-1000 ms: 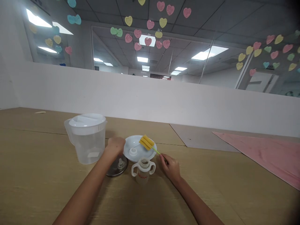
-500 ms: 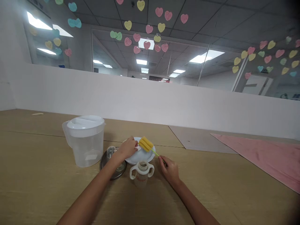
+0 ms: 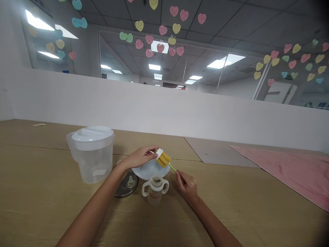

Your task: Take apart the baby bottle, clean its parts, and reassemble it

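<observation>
My left hand (image 3: 141,157) grips a white bottle ring (image 3: 159,153) between thumb and fingers. It sits against the end of a yellow sponge bottle brush (image 3: 165,160). My right hand (image 3: 188,185) is closed around the brush's thin green handle. Beneath them lies a white bowl (image 3: 150,173), partly covered by my left hand. A two-handled baby bottle (image 3: 155,195) stands upright in front of the bowl, its mouth uncovered. To its left, a clear bottle teat (image 3: 131,182) rests on a dark round tray (image 3: 122,190), which my left forearm partly hides.
A lidded translucent pitcher (image 3: 95,156) stands to the left of the tray. On the right a pink cloth (image 3: 288,168) covers part of the table, beside a grey sheet (image 3: 218,152). A low white wall (image 3: 164,109) runs along the back.
My left hand has lifted from the bowl, bringing the white ring up against the sponge. My right hand has kept its hold on the brush and shifted slightly.
</observation>
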### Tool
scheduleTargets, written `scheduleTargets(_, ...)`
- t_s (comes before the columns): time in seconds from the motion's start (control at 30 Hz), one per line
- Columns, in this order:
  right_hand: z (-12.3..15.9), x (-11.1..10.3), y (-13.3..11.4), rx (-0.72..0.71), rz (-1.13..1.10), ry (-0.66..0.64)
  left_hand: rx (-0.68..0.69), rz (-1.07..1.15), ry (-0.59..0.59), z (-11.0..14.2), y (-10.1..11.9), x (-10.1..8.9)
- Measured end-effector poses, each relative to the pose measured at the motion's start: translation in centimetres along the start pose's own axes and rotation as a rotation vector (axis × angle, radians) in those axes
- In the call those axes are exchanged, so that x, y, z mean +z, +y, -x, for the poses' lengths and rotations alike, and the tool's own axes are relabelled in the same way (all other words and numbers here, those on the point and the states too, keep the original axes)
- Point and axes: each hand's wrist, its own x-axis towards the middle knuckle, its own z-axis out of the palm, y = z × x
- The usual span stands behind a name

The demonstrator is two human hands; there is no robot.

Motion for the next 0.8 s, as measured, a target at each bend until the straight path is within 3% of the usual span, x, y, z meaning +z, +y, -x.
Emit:
scheduleTargets(0.1,0.1,0.1,0.0,-0.052,0.005,-0.019,0.025,-0.029,-0.088,0.3,0.5,-0.6)
scheduleTargets(0.27,0.4,0.3,-0.2,-0.103,0.040,-0.052,0.072,-0.083,-0.109,0.6,1.0,-1.1)
scheduleTargets(0.47,0.0,0.3,-0.3,-0.145,0.087,0.011,-0.120,-0.212,0.006,0.4,0.6,-0.4)
scheduleTargets(0.67,-0.2,0.4,0.1,-0.119,0.145,0.012,-0.051,-0.484,0.213,0.1,0.1,-0.8)
scheduleTargets(0.73,-0.2,0.4,0.3,-0.089,0.150,0.004,-0.135,-0.668,0.245,0.5,0.1,-1.6)
scheduleTargets(0.8,-0.1,0.5,0.4,-0.047,0.151,0.009,-0.314,-0.809,0.180,1.2,0.1,-2.6)
